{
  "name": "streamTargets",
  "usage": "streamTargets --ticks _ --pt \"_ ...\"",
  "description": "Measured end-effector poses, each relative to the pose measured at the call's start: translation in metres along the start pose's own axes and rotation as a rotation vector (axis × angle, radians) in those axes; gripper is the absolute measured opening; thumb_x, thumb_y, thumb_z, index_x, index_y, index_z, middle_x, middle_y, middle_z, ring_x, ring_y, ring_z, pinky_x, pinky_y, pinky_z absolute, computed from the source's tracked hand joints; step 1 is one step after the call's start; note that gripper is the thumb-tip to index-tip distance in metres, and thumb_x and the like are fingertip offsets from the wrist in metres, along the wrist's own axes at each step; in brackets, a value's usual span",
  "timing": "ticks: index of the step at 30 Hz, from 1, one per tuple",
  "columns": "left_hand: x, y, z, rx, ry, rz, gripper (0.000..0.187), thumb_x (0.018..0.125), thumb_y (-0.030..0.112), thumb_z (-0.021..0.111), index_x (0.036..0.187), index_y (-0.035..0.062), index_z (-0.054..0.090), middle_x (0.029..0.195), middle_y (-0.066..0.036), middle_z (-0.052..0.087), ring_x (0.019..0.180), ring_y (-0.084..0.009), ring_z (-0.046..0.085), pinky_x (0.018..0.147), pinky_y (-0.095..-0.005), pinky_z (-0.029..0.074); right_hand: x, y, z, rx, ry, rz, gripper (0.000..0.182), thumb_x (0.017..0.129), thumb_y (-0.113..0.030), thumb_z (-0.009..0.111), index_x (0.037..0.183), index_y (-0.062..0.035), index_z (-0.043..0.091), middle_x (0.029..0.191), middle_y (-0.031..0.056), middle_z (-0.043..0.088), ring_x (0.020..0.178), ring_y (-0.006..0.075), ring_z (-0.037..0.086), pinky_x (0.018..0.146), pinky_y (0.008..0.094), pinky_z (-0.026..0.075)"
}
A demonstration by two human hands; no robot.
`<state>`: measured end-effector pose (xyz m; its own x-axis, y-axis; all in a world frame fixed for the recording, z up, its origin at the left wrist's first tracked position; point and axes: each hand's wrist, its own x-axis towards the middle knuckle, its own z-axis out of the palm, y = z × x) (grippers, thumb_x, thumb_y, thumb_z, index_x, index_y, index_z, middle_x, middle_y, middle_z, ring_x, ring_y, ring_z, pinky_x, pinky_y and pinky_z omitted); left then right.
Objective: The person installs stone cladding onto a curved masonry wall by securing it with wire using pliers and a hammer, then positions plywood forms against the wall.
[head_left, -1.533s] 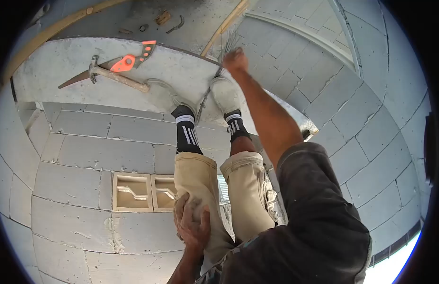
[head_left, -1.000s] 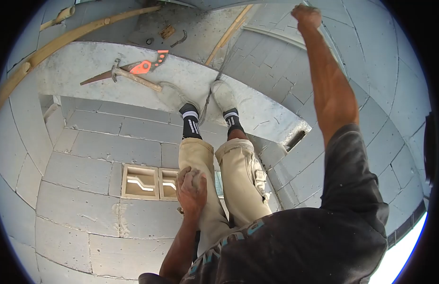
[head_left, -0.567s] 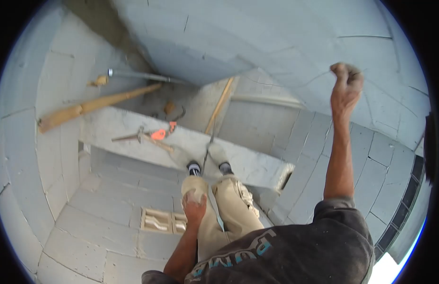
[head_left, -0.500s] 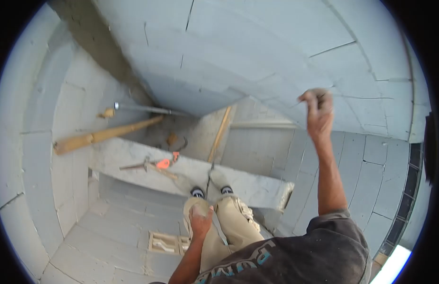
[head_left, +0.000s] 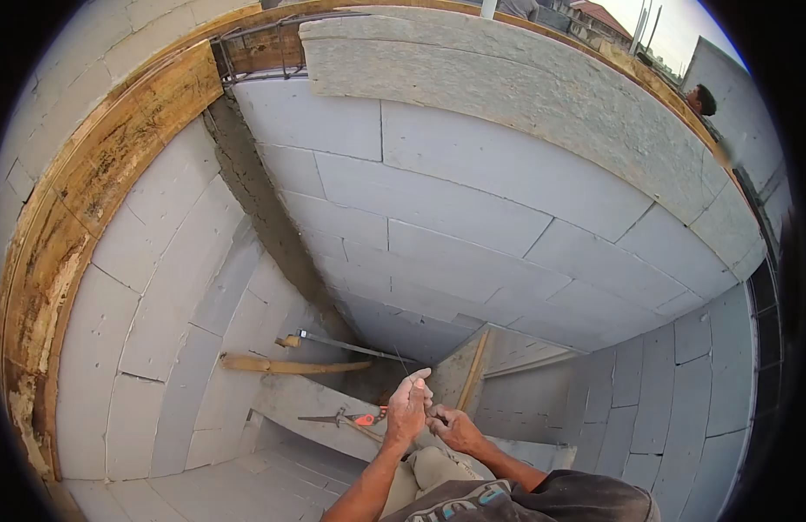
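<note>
My left hand is raised in front of my chest, its fingers bent together with the thumb toward my right hand. Close beside it, my right hand is closed in a pinch, fingertips right at the left hand. A thin dark line shows just above the left fingers; I cannot tell what the hands grip. Below and left of them, an orange-handled saw and a hammer lie on a pale plank. My feet are hidden behind my hands.
Grey block walls surround me. A mortar-filled column runs down the corner. Wooden formwork boards and rebar line the top. A wooden pole and a metal bar cross the corner. Another person's head shows beyond the wall.
My right hand has come down from the wall to meet my left, which has risen from my knee. My view has tilted up, showing the wall top.
</note>
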<state>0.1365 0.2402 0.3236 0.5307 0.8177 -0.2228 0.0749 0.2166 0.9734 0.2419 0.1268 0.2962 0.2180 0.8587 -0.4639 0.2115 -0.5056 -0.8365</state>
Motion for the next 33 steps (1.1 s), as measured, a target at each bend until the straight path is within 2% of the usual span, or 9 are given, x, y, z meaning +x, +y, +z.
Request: streamTargets --ticks 3,4,8,10,13,19,26,29,33 --pt "-0.003 -0.006 -0.001 -0.038 0.059 -0.031 0.052 0.106 0.042 0.046 0.13 -0.0022 0.059 0.076 0.002 0.053 0.07 -0.0065 0.053 0.064 -0.023 0.047 -0.005 0.0 -0.009 0.099 -0.035 0.017 0.028 0.097 -0.025 0.06 0.111 -0.0014 0.065 0.091 0.0105 0.068 0.086 0.0201 0.062 0.08 0.0351 0.049" --pt "-0.002 -0.009 -0.003 -0.049 0.063 -0.016 0.055 0.106 0.043 0.046 0.131 -0.0045 0.057 0.075 0.003 0.051 0.07 -0.0064 0.053 0.061 -0.0227 0.046 -0.007 -0.006 -0.013 0.079 0.025 -0.072 0.02 0.098 -0.021 0.06 0.103 -0.0019 0.064 0.077 0.001 0.057 0.074 0.0126 0.053 0.068 0.0305 0.045" --pt "0.002 0.013 -0.011 -0.129 0.135 -0.054 0.061 0.105 0.049 0.044 0.13 -0.0049 0.058 0.075 -0.001 0.053 0.07 -0.0116 0.06 0.073 -0.0278 0.058 0.002 -0.013 -0.036 0.201 0.059 -0.04 0.02 0.098 -0.022 0.062 0.105 -0.0028 0.065 0.075 -0.0023 0.056 0.066 0.0079 0.05 0.06 0.0259 0.043" --pt "0.002 0.015 -0.017 -0.185 0.165 -0.061 0.059 0.105 0.046 0.044 0.132 -0.0054 0.056 0.078 -0.002 0.055 0.074 -0.0139 0.064 0.076 -0.0282 0.058 0.006 -0.018 -0.044 0.394 0.02 0.058 0.021 0.098 -0.022 0.063 0.106 -0.0032 0.066 0.074 -0.0039 0.055 0.062 0.0054 0.048 0.055 0.0239 0.041" --pt "0.004 0.03 -0.022 -0.258 0.205 -0.09 0.055 0.106 0.042 0.046 0.133 -0.0054 0.054 0.084 -0.004 0.06 0.081 -0.0178 0.069 0.078 -0.0292 0.059 0.015 -0.016 -0.053 0.348 0.035 -0.064 0.021 0.098 -0.022 0.064 0.106 -0.0029 0.065 0.073 -0.0054 0.054 0.058 0.0034 0.046 0.05 0.022 0.038" --pt "0.009 0.059 -0.041 -0.169 0.136 -0.133 0.061 0.102 0.046 0.054 0.133 -0.0071 0.052 0.091 -0.006 0.06 0.084 -0.0183 0.067 0.078 -0.0327 0.059 0.006 -0.05 -0.085 0.245 0.095 -0.162 0.024 0.095 -0.026 0.067 0.104 -0.0039 0.069 0.082 -0.0026 0.061 0.075 0.0078 0.053 0.067 0.025 0.044" --pt "0.033 0.106 -0.059 -0.574 0.091 -0.054 0.049 0.1 0.038 0.06 0.125 -0.004 0.057 0.089 -0.007 0.068 0.076 -0.0175 0.069 0.073 -0.0336 0.061 0.014 -0.1 -0.095 0.156 0.123 -0.305 0.029 0.095 -0.029 0.067 0.107 -0.0032 0.07 0.086 0.0026 0.065 0.08 0.0115 0.055 0.075 0.0282 0.047" --pt "0.053 0.131 -0.081 -0.525 0.105 0.004 0.048 0.1 0.038 0.059 0.125 -0.0036 0.057 0.088 -0.007 0.067 0.075 -0.0174 0.069 0.073 -0.0336 0.061 0.023 -0.132 -0.097 0.138 0.144 -0.359 0.033 0.094 -0.033 0.069 0.107 -0.003 0.07 0.086 0.0007 0.064 0.078 0.0102 0.053 0.073 0.0273 0.045" --pt "0.093 0.175 -0.112 -0.226 -0.079 0.13 0.062 0.1 0.046 0.058 0.135 -0.0043 0.052 0.097 -0.008 0.066 0.086 -0.0166 0.068 0.079 -0.0334 0.06 0.04 -0.176 -0.102 0.133 0.331 -0.407 0.03 0.095 -0.03 0.068 0.108 -0.0034 0.07 0.082 0.0004 0.062 0.075 0.0106 0.053 0.071 0.0279 0.046"
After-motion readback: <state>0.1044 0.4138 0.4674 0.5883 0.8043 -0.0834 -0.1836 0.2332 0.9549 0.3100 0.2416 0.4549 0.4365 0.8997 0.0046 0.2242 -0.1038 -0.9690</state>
